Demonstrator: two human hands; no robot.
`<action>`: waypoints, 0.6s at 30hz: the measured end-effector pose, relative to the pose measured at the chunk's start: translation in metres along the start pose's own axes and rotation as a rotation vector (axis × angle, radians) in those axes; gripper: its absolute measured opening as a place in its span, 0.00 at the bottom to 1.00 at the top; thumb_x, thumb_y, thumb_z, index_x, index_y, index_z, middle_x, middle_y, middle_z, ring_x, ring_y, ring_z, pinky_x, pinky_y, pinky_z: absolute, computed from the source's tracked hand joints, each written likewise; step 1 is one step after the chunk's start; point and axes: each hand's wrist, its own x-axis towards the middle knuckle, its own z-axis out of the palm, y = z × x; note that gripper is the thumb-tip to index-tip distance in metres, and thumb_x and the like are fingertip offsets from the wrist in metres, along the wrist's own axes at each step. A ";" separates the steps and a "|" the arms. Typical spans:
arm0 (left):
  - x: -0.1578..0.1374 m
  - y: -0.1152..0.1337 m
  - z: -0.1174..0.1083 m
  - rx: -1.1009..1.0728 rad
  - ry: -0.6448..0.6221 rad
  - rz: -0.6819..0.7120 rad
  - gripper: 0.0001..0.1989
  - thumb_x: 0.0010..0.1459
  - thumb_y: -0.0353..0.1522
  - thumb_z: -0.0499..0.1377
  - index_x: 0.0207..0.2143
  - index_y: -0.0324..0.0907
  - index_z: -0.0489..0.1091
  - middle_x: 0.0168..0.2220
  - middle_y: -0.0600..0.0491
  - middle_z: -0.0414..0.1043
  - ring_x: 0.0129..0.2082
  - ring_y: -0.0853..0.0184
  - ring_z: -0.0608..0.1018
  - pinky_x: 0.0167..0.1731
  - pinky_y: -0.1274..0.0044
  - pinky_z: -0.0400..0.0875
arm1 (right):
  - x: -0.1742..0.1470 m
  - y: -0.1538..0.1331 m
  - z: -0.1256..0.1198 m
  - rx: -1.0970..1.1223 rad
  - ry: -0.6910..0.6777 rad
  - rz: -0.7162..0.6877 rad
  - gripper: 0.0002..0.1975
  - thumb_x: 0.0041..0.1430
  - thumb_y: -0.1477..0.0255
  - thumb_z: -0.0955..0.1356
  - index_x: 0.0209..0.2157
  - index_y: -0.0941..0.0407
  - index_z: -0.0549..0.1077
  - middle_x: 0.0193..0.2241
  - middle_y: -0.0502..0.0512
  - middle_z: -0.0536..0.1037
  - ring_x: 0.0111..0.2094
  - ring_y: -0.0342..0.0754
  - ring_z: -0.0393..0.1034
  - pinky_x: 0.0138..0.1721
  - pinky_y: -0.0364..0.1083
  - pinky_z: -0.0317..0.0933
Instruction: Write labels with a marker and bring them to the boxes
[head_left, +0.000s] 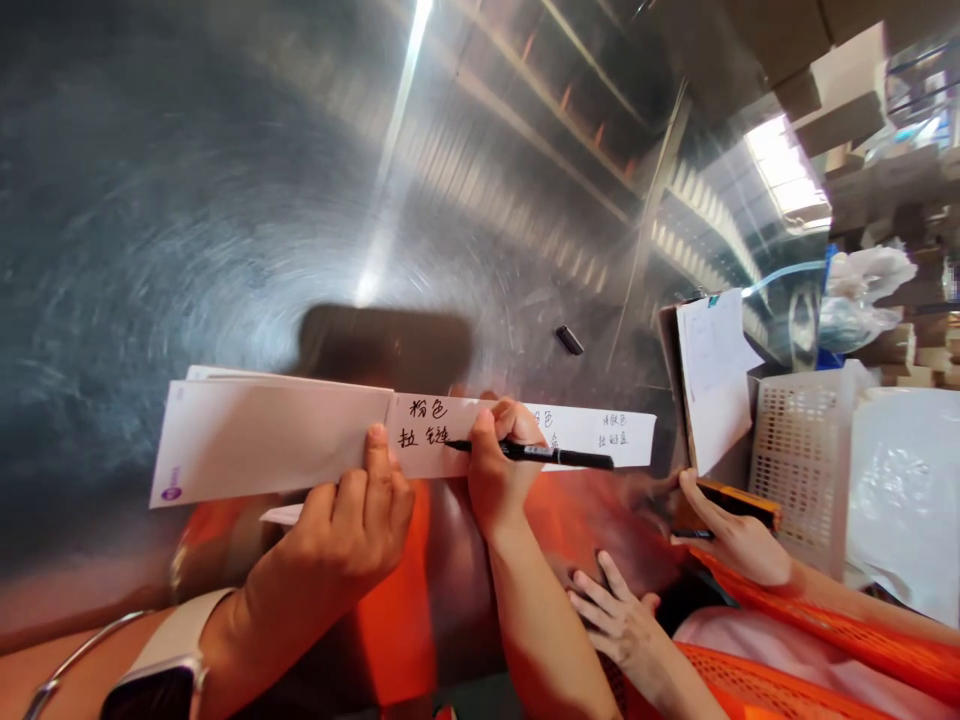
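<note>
Marker [559, 457] in R hand [498, 480], L hand [356, 515] on ppr strip [277, 440].

The right hand [504, 475] partly hides the paper strip [579, 438].

From over here I see a watch [174, 640], cream-banded with a dark screen [150, 696]. A slim silver bangle [76, 656] circles the same left arm [255, 608]

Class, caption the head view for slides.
Right hand holds a black marker to the paper strip that the left hand touches.
</note>
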 end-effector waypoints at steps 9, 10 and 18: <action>0.001 0.000 0.000 0.011 0.006 0.004 0.10 0.57 0.29 0.65 0.38 0.28 0.74 0.45 0.26 0.75 0.20 0.72 0.68 0.17 0.79 0.62 | -0.006 0.005 -0.007 0.051 0.079 -0.026 0.18 0.58 0.63 0.68 0.22 0.50 0.55 0.16 0.48 0.63 0.16 0.47 0.56 0.20 0.48 0.52; 0.001 0.000 0.000 0.013 0.011 0.002 0.10 0.56 0.29 0.66 0.38 0.28 0.74 0.45 0.26 0.75 0.20 0.72 0.68 0.18 0.79 0.62 | -0.008 0.007 -0.006 0.065 0.089 -0.015 0.18 0.58 0.63 0.68 0.22 0.50 0.56 0.16 0.48 0.63 0.16 0.47 0.56 0.20 0.48 0.53; -0.002 0.000 0.003 0.040 0.010 0.018 0.08 0.58 0.28 0.64 0.38 0.28 0.74 0.45 0.26 0.75 0.20 0.72 0.68 0.18 0.79 0.61 | -0.001 0.002 -0.026 0.104 -0.108 0.256 0.18 0.55 0.62 0.70 0.20 0.52 0.60 0.17 0.48 0.62 0.21 0.45 0.57 0.25 0.47 0.58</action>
